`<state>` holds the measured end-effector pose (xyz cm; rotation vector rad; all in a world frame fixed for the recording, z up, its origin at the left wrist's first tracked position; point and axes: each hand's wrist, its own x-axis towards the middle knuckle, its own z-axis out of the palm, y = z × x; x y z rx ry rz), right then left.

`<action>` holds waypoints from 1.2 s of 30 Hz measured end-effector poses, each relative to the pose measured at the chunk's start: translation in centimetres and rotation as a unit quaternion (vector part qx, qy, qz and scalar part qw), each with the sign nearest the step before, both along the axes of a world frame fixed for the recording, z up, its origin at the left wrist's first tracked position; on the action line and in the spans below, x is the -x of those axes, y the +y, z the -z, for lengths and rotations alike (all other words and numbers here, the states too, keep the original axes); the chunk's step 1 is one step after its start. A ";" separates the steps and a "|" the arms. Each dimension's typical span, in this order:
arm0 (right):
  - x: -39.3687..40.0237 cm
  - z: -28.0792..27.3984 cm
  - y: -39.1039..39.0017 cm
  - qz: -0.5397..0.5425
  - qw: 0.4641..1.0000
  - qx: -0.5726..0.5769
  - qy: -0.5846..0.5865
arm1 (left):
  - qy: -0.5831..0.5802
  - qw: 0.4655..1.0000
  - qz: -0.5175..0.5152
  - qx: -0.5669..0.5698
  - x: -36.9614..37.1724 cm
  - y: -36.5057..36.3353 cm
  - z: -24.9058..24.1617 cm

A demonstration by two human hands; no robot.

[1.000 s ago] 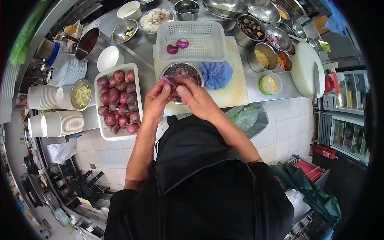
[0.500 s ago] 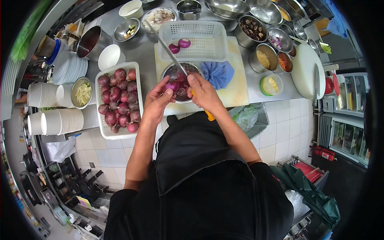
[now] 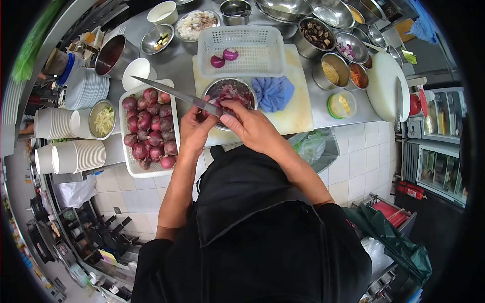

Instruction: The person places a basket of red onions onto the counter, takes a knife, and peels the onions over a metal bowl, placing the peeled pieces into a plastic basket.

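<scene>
Over a metal bowl of red onion skins, my two hands work close together. My right hand is closed around a long knife, its blade pointing left and slightly up, across my left hand. The knife's handle is hidden under the right hand. My left hand is closed on a red onion, mostly covered by blade and fingers. Two peeled onions lie in the white perforated basket beyond the bowl. To the left, a white basket is filled with several unpeeled red onions.
A blue cloth rests on the cutting board right of the bowl. Metal containers of mushrooms, shredded food and chopped onion stand at the right. Stacked paper bowls line the left side; a round white board is far right.
My right hand has swung the knife from pointing up and away to pointing left, and shifted toward my left hand. The onion in my left hand has become mostly covered.
</scene>
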<state>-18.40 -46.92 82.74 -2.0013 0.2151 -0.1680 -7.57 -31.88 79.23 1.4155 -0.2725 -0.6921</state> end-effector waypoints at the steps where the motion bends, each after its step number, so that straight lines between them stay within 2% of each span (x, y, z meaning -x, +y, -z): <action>1: 0.0 0.0 0.2 -0.001 1.000 0.000 0.000 | 0.000 1.000 -0.008 -0.009 0.0 0.0 -0.1; 3: 0.0 -0.1 0.5 0.005 0.999 0.038 -0.016 | 0.002 1.000 -0.016 -0.018 0.1 0.0 -0.1; 7: -0.4 1.4 0.6 0.024 0.999 0.027 -0.018 | 0.004 0.999 -0.008 -0.031 0.0 0.2 -0.3; 9: -0.8 2.6 0.0 0.021 0.992 -0.115 -0.042 | 0.009 0.999 -0.004 -0.041 0.0 0.4 -0.2; 10: -0.8 2.6 -0.4 0.020 0.992 -0.116 -0.042 | 0.013 1.000 0.008 -0.011 -0.1 0.6 0.1; 12: -0.9 2.4 -1.4 0.066 0.953 -0.281 0.092 | 0.017 0.999 0.019 0.019 -0.3 1.0 0.6; 13: -1.0 2.8 -1.9 0.072 0.939 -0.317 0.108 | 0.027 0.998 0.039 0.048 -0.3 1.2 0.7; 18: -0.7 3.0 -2.6 0.092 0.944 -0.277 0.152 | 0.098 0.980 0.092 0.144 -0.5 1.6 0.2; 20: -0.3 2.6 -2.3 0.088 0.944 -0.271 0.168 | 0.178 0.952 0.113 0.220 -1.1 1.8 1.3; 22: 0.0 2.1 -1.6 0.085 0.969 -0.224 0.067 | 0.195 0.955 0.073 0.212 -1.3 1.2 2.0; 23: 0.1 1.5 -1.2 0.085 0.968 -0.225 0.066 | 0.211 0.955 0.034 0.205 -1.2 1.0 2.3; 26: 0.4 0.1 -0.2 0.095 0.964 -0.241 0.056 | 0.194 0.961 0.023 0.194 -0.8 0.3 2.1; 32: -0.2 0.6 1.1 0.054 0.974 -0.221 -0.010 | 0.244 0.941 0.067 0.224 -0.4 -0.1 1.7; 36: -0.3 0.7 1.2 0.051 0.982 -0.180 -0.005 | 0.216 0.951 0.080 0.206 -0.2 0.0 2.0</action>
